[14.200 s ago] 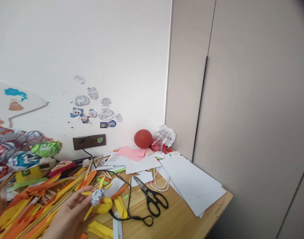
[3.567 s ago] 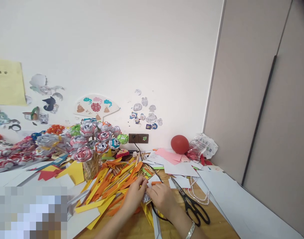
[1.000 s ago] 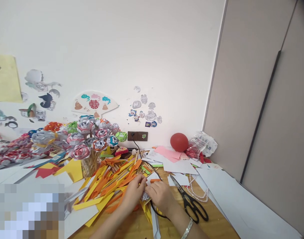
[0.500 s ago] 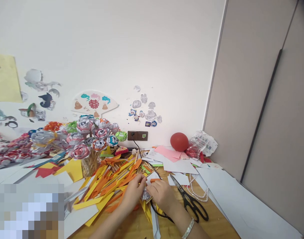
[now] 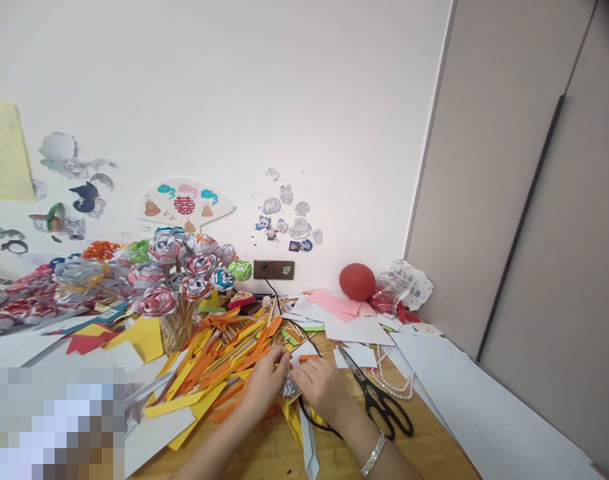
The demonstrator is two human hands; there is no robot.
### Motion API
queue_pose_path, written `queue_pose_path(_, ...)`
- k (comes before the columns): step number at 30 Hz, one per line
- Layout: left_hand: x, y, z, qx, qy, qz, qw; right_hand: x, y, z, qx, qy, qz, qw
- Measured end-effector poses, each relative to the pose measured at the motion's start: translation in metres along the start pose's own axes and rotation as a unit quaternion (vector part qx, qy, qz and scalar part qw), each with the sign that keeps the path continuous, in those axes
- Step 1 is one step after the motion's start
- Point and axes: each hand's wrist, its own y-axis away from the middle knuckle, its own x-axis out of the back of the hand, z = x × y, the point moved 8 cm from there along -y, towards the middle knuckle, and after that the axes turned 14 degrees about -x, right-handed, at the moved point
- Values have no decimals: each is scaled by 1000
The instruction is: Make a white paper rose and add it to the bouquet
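My left hand (image 5: pixel 267 377) and my right hand (image 5: pixel 324 390) meet low over the table, fingers pinched close together. Between them is a small white-and-grey folded paper flower (image 5: pixel 289 387), largely covered by the fingers. A long pale folded paper strip (image 5: pixel 309 443) extends below it toward the front edge; whether the two are joined I cannot tell. Left of my hands lies a heap of yellow and orange paper strips (image 5: pixel 219 360). Black-handled scissors (image 5: pixel 377 393) rest, slightly spread, to the right of my right hand.
Finished paper flowers (image 5: pixel 157 300) on sticks stand bunched at the back left. A black cable (image 5: pixel 312 420) runs under my hands from a wall socket (image 5: pixel 274 269). Further right are a red balloon (image 5: pixel 357 282), bead strings (image 5: pixel 397 387) and large white sheets (image 5: pixel 474 400).
The view has shifted slightly, moving the scene a little left and up. Both hands keep their pinch on the paper flower, with hardly any movement of the fingers.
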Motion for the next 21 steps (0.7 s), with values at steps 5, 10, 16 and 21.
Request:
queue_pose_path(5,1,-1,0,-1,-4,6,1000,-1,0,0,6,11,-5,1000)
queue_pose_path(10,2,-1,2,-1,-5,4,1000,-1,1,3,-5,7,6,1000)
queue_pose_path(16,2,-1,2,-2,-11,3,1000,-1,2,2,-2,19,-2,1000)
queue_pose_path(21,1,-1,5,-2,-14,2,1000,-1,0,1,3,27,-14,1000)
